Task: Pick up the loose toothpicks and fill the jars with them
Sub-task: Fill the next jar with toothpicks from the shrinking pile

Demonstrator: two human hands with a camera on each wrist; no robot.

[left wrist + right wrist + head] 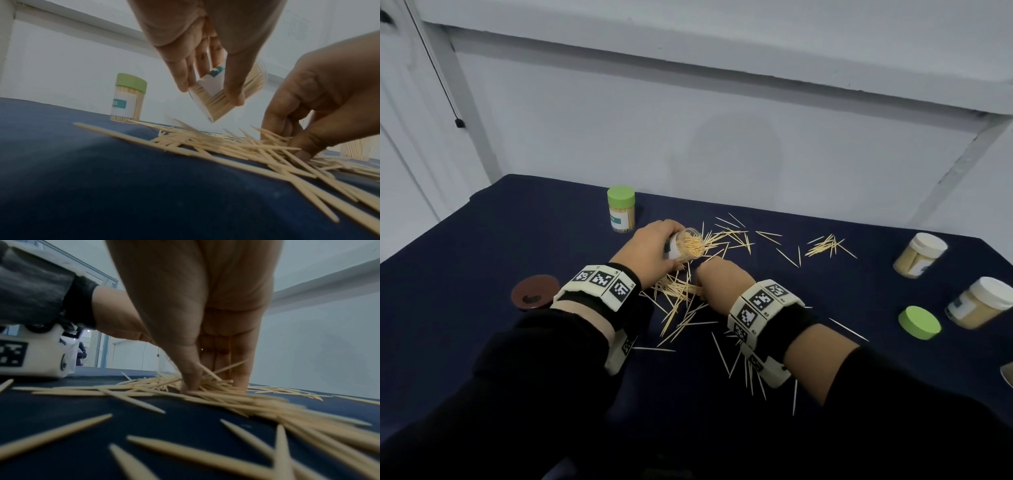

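Observation:
Loose toothpicks [678, 291] lie in a heap on the dark blue cloth, with more scattered further right [825, 245]. My left hand [654, 248] grips a clear lidless jar [686, 245], tilted with its mouth to the right and packed with toothpicks. In the left wrist view the jar [218, 104] hangs just above the heap between thumb and fingers [180, 76]. My right hand [717, 277] reaches down into the heap. Its thumb and fingers pinch a bunch of toothpicks [257, 400] against the cloth, as the right wrist view shows of that hand [213, 382].
A closed jar with a green lid [621, 209] stands behind the left hand. Two white-lidded jars [919, 253] [977, 306] lie at the right, near a loose green lid [919, 322]. A brown lid [536, 291] sits left of my left wrist.

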